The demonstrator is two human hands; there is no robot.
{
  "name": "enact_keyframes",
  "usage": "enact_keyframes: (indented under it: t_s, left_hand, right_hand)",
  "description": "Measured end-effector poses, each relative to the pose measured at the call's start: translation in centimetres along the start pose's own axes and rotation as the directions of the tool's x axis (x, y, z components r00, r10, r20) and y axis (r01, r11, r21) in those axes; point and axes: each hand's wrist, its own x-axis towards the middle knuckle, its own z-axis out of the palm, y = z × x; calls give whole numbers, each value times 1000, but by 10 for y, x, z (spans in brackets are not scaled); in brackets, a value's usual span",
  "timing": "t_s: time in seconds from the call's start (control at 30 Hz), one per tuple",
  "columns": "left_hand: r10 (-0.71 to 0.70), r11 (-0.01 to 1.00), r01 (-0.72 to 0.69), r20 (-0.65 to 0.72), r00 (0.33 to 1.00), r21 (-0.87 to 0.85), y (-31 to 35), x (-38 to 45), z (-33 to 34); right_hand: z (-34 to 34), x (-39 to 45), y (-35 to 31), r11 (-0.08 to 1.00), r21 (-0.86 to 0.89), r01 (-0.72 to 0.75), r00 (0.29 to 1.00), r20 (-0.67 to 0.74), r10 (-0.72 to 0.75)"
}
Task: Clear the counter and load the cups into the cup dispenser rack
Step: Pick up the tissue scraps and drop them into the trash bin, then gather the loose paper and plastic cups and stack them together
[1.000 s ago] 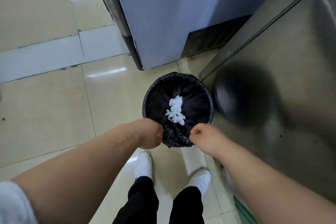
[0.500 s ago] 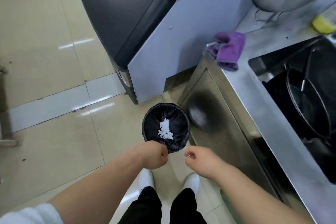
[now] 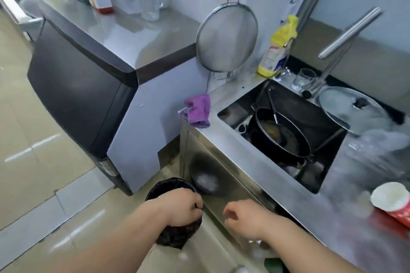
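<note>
Hands over bin beside steel counter (image 3: 221, 131)

Left hand (image 3: 182, 208) pinches the black bin liner (image 3: 175, 234) at lower centre; right hand (image 3: 246, 217) curls loosely, empty. Red paper cup (image 3: 392, 204) lies tipped at right edge.

The steel counter (image 3: 224, 137) carries a purple cloth (image 3: 197, 109), a yellow bottle (image 3: 277, 51), a glass (image 3: 303, 80), a pot lid (image 3: 350, 108) and a red cup (image 3: 392, 204) lying on its side.
</note>
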Motion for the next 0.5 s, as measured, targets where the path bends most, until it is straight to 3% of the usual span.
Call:
enact_keyframes:
  t_s: [0.17, 0.5]
  left_hand:
    - [125, 985, -123, -7, 992, 121, 46, 15, -37]
    - [381, 867, -369, 33, 924, 334, 164, 66, -74]
  right_hand:
    - [-33, -30, 27, 998, -58, -28, 994, -106, 22]
    - [-71, -113, 98, 977, 87, -193, 930, -301, 210]
